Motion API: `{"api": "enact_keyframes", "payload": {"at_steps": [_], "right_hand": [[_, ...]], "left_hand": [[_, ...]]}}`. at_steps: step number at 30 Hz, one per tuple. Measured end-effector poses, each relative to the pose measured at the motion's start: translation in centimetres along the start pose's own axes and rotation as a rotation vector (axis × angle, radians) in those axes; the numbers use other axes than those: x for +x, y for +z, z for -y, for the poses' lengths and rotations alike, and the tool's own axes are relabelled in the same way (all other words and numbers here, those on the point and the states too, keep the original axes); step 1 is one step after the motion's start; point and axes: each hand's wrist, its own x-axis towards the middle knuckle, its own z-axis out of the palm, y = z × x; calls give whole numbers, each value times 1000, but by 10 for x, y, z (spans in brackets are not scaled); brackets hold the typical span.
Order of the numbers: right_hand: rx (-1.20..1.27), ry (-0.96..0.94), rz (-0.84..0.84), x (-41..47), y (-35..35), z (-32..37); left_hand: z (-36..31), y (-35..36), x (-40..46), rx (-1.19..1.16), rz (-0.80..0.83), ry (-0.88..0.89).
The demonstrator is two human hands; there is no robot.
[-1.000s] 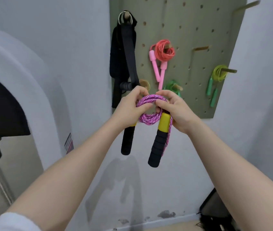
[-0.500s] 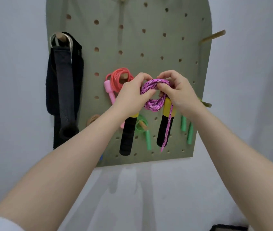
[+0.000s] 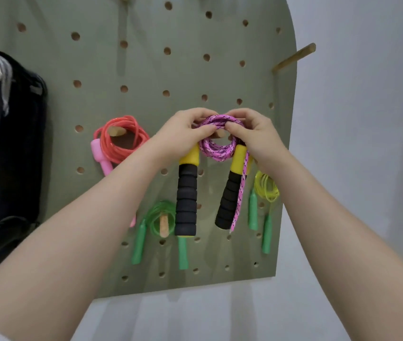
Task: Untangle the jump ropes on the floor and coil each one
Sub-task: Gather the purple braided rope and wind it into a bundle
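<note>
A coiled purple braided jump rope (image 3: 217,146) with black foam and yellow handles (image 3: 186,200) is held up against a green pegboard (image 3: 146,70). My left hand (image 3: 183,134) pinches the coil's top left and my right hand (image 3: 254,136) pinches its top right. A wooden peg end (image 3: 220,134) shows through the coil's opening. Both handles hang down, and a loose purple rope end (image 3: 241,190) dangles beside the right handle.
On the pegboard hang a coiled red rope with pink handles (image 3: 121,141), a green rope on a peg (image 3: 161,217) and a yellow-green rope with green handles (image 3: 266,188). Black straps (image 3: 10,143) hang at the left. A bare wooden peg (image 3: 294,57) sticks out at upper right.
The view has closed in on the pegboard. Both hands have carried the purple coil up and forward, so it now sits around a peg at the board's middle.
</note>
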Motion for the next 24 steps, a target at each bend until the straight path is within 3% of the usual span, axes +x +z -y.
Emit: {"api": "enact_keyframes", "payload": {"at_steps": [5,9,11,14,18,22,24], "right_hand": [[-84,-8,37,26,25,-25],[-715,-128,-140,32,36,-49],[-889,-200,-202,28,42,-60],[-960,-301,-229,21,50,-77],[-944,-212,-90,5,53,-82],[-709,-101,48,-7,49,-62],[-611,-123,-20,-15,44,-50]], "left_hand": [[38,6,11,324,-152,-21],[61,22,21,699,-303,60],[66,28,25,819,-332,47],[71,31,27,773,-287,56],[72,40,17,599,-190,24],[69,32,2,397,-85,-2],[62,25,-6,267,-137,-8]]}}
